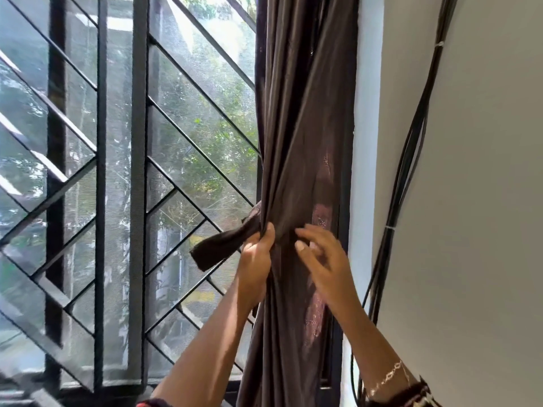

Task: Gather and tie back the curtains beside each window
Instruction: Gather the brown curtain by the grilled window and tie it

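A dark brown curtain hangs gathered into a narrow bundle at the right side of the window. A dark fabric tie-back strip sticks out to the left at the bundle's waist. My left hand grips the tie-back where it meets the curtain, thumb up against the folds. My right hand is blurred, just in front of the bundle at the same height, fingers loosely spread and holding nothing I can make out.
A window with a black metal grille of diagonal bars fills the left. The white window reveal and a grey wall stand to the right. Black cables run down the wall.
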Motion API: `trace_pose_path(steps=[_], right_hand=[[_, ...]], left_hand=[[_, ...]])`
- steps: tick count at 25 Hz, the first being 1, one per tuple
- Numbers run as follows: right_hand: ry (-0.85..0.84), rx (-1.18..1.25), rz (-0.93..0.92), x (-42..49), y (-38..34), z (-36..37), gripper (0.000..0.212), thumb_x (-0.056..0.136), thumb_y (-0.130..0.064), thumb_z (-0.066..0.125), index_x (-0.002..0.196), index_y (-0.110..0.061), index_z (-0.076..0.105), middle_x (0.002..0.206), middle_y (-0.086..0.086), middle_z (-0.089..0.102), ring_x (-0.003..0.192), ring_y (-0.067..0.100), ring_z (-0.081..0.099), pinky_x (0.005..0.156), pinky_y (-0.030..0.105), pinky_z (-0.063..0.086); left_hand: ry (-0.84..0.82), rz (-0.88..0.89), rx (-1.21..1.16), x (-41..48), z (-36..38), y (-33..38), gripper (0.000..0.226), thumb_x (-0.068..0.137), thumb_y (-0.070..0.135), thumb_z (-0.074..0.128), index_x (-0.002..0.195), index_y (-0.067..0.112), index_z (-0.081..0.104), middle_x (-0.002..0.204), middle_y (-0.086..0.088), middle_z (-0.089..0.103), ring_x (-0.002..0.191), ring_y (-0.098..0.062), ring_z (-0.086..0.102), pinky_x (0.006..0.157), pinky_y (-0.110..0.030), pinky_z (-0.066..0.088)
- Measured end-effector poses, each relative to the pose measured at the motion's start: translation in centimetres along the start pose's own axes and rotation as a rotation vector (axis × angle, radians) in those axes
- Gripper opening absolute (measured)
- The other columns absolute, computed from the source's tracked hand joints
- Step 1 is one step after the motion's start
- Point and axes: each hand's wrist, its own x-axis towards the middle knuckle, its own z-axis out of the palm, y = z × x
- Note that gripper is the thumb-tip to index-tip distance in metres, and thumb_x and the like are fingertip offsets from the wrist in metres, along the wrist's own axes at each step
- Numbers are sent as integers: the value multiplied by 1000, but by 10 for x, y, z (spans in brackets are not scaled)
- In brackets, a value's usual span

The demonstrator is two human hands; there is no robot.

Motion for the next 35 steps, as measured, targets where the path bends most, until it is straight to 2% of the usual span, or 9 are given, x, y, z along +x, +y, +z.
trace_pose_path(steps=[3, 6, 12, 16, 20, 23, 29, 33, 35], right_hand=[[82, 7, 188, 36, 16, -6, 60, 82, -25, 68, 134, -15, 42, 140, 6, 40, 129, 20, 41, 109, 40, 34], [-13, 340, 430, 65, 35, -17, 91, 71, -34, 74, 145, -15, 23, 143, 2, 42, 122, 15, 49, 105, 35, 40], [-324, 874, 708, 69, 50, -20, 34, 73, -26, 64, 101, -7, 66, 93, 10, 73, 84, 20, 71, 69, 31, 58], [-182, 698, 542, 63, 35, -6, 21, 75, -9, 70, 96, -12, 67, 96, 14, 72, 83, 23, 70, 70, 32, 57], [116, -256, 199, 37, 16, 17, 42, 84, -8, 58, 125, -9, 49, 116, 14, 61, 99, 29, 62, 87, 39, 50], [146, -525, 80, 15, 2, 34, 50, 88, -8, 45, 138, -9, 37, 114, 15, 52, 91, 37, 58, 78, 44, 49], [83, -535, -60, -7, -3, 42, 52, 78, 8, 48, 129, -1, 50, 111, 20, 51, 93, 38, 58, 71, 46, 55], [-115, -266, -176, -7, 1, 26, 49, 69, -1, 47, 116, 1, 58, 116, 14, 53, 110, 30, 52, 92, 35, 46], [-69, -29, -130, 1, 1, 10, 32, 76, -12, 55, 106, -7, 66, 104, 7, 61, 100, 22, 58, 77, 30, 49]], left_hand=[[-55, -37, -52, 2, -1, -1, 32, 96, 22, 43, 116, 2, 59, 113, -17, 66, 103, -25, 64, 93, -37, 51], [-148, -58, -130, 6, -8, -2, 26, 96, 19, 41, 105, 5, 62, 91, -8, 73, 80, -17, 70, 66, -25, 58], [-180, -50, -138, 13, -14, -4, 27, 96, 20, 43, 109, 6, 61, 92, -6, 73, 82, -17, 70, 67, -25, 56], [-130, -9, -123, 17, -10, -8, 26, 97, 19, 41, 107, 8, 62, 93, -3, 73, 84, -12, 70, 66, -20, 55], [-70, 28, -40, 18, -2, -14, 29, 97, 20, 41, 114, 6, 60, 114, -13, 66, 108, -24, 61, 97, -35, 47], [-81, 14, 0, 17, 4, -15, 23, 97, 21, 42, 98, 14, 64, 101, -8, 69, 97, -20, 65, 93, -33, 50], [-244, 63, 58, 16, 6, -12, 31, 81, 41, 56, 92, 14, 65, 84, -3, 64, 77, -11, 62, 72, -19, 52], [-171, 63, 32, 20, 10, -8, 16, 89, 20, 57, 91, 5, 62, 81, -11, 61, 72, -16, 61, 70, -24, 51], [-100, 93, 30, 23, 10, -9, 10, 90, 17, 55, 86, 10, 62, 77, -7, 62, 66, -12, 62, 67, -21, 51]])
